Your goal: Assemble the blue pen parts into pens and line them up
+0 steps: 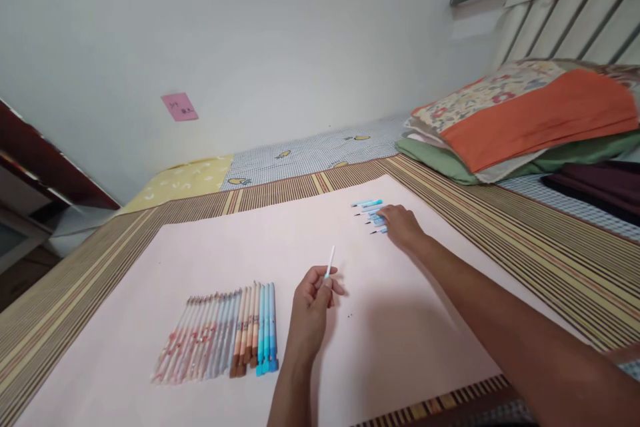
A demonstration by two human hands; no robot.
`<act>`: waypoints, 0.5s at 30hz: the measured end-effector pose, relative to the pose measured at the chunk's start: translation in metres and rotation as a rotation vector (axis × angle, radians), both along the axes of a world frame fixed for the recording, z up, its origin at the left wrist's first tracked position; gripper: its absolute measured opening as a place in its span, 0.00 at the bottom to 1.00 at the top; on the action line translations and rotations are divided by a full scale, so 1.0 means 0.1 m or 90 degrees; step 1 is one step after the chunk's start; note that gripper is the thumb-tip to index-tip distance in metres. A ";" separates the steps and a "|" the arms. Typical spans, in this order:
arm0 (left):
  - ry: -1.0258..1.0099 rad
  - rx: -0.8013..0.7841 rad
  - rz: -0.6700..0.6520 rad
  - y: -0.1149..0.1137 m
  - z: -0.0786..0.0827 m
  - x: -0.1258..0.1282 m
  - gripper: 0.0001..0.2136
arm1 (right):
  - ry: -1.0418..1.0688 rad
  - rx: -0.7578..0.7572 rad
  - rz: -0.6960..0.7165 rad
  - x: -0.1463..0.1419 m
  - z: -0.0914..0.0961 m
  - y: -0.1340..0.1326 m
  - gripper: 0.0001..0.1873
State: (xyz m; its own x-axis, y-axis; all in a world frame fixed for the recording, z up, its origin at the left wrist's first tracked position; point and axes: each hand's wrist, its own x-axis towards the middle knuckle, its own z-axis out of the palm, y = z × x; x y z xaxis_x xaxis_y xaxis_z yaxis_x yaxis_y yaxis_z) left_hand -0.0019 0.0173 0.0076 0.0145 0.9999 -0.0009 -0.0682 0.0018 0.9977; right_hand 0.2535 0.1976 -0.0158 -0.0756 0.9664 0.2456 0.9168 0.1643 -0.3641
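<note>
My left hand (315,297) is closed on a slim white pen tube (331,259), which points up and away, with a bit of light blue where the fingers pinch it. Farther off to the right, my right hand (404,225) has its fingers together over a small group of short blue pen pieces with dark pointed tips (367,204). Those fingers partly cover the pieces. To the left of my left hand lies a neat row of pens, with pinkish-white ones (187,340), orange-and-brown ones (245,330) and blue ones (267,327) side by side.
A large pale pink sheet (225,247) lies on a striped mat (450,213). Tiny dark specks (349,315) are on the sheet. Folded bedding with an orange band (545,120) is stacked at the back right. A pink note (180,107) is on the wall.
</note>
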 end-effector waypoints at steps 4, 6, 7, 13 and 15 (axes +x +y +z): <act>-0.004 -0.004 0.010 0.00 -0.02 -0.03 0.14 | -0.093 -0.010 0.032 -0.01 -0.06 0.08 0.14; -0.001 -0.006 0.013 0.01 -0.03 -0.04 0.13 | -0.116 -0.011 0.045 0.00 -0.06 0.11 0.14; 0.004 -0.007 0.015 0.02 -0.03 -0.04 0.13 | -0.122 -0.013 0.053 0.02 -0.05 0.12 0.14; 0.032 -0.012 0.027 0.02 -0.02 -0.05 0.13 | -0.066 -0.016 0.073 0.07 -0.02 0.17 0.11; 0.030 -0.013 0.027 0.02 -0.01 -0.06 0.12 | -0.011 -0.005 0.072 0.09 -0.02 0.16 0.10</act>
